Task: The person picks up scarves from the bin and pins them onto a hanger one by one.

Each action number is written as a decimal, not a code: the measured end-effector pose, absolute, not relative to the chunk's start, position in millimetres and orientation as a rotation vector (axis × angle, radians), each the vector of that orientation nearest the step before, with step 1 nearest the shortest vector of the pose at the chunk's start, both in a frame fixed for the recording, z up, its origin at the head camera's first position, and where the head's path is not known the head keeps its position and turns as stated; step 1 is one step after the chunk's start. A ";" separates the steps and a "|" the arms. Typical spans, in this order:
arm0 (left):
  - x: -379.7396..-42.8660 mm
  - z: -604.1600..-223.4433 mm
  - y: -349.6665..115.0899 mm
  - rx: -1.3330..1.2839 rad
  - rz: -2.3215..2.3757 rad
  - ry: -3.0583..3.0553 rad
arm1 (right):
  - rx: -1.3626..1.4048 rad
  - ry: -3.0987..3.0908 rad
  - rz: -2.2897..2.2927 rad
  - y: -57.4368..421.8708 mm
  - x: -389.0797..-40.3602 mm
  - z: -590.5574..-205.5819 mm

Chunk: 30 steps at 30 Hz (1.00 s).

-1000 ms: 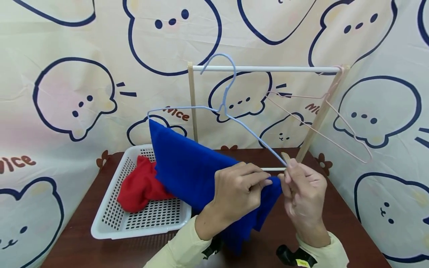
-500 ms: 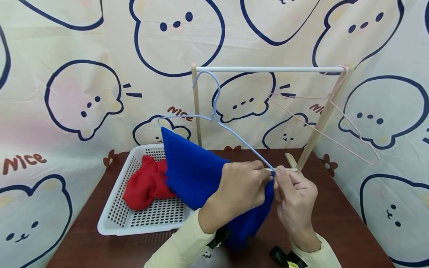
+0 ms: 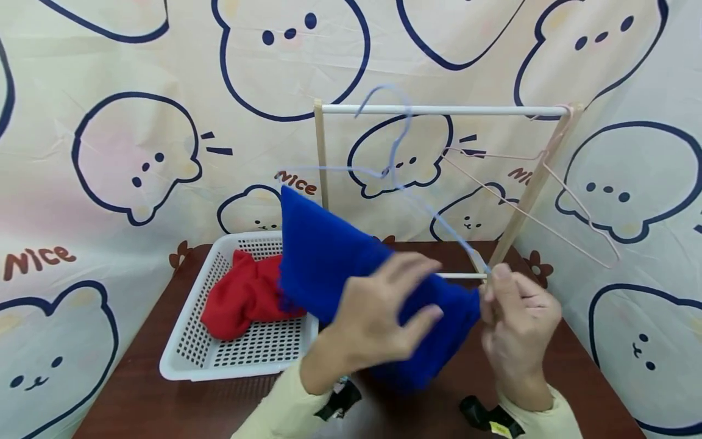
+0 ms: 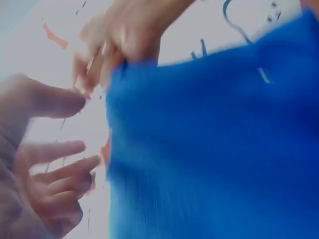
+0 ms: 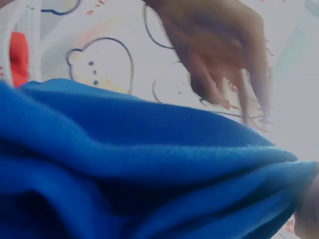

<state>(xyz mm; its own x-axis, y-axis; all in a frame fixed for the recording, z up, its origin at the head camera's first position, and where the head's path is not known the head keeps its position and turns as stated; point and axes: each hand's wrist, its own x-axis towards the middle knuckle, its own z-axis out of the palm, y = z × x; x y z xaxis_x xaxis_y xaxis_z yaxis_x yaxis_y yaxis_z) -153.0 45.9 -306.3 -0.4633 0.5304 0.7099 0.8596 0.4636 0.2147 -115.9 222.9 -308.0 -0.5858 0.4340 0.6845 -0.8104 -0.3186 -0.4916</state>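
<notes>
A blue cloth (image 3: 329, 256) hangs slantwise from a light blue wire hanger (image 3: 450, 227), its upper left corner near the hanger's left end. My right hand (image 3: 518, 332) pinches the cloth's right corner together with the hanger's right end. In front of the cloth, my left hand (image 3: 378, 314) has its thumb and fingers spread and holds nothing; it is blurred. The left wrist view shows a gap between the left thumb (image 4: 55, 101) and the cloth's edge. Folds of the cloth fill the lower right wrist view, where only a sliver of the right hand appears.
A white perforated basket (image 3: 181, 360) with a red cloth (image 3: 241, 299) inside stands on the brown table (image 3: 137, 402) at left. Behind the hands is a rack with a white top bar (image 3: 439, 110). A pink hanger (image 3: 493, 155) hangs at its right end.
The left hand has let go of the cloth near its right corner and spread its fingers. The right hand has moved right with the hanger and cloth, and the hanger's hook has risen.
</notes>
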 end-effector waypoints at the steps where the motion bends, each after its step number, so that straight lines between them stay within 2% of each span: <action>1: -156.9 -307.1 36.9 -1.065 -0.859 -2.134 | 0.553 -1.052 1.985 226.5 -116.0 -304.4; 7: -183.9 -334.6 -7.1 -0.639 -1.252 -2.127 | 0.523 -0.895 1.973 245.9 -113.0 -287.4; 14: -202.0 -381.2 -5.8 -0.343 -1.689 -2.286 | 0.465 -0.875 1.916 263.4 -106.6 -282.2; 18: -208.8 -395.9 8.8 -0.323 -1.975 -2.370 | 0.401 -0.900 1.891 269.6 -104.9 -280.5; 23: -212.6 -406.3 27.0 -0.428 -2.286 -2.236 | 0.385 -0.913 1.885 271.8 -102.9 -281.6; 30: -202.6 -404.0 30.0 -0.553 -2.333 -2.095 | 0.456 -0.809 1.963 275.3 -103.3 -281.1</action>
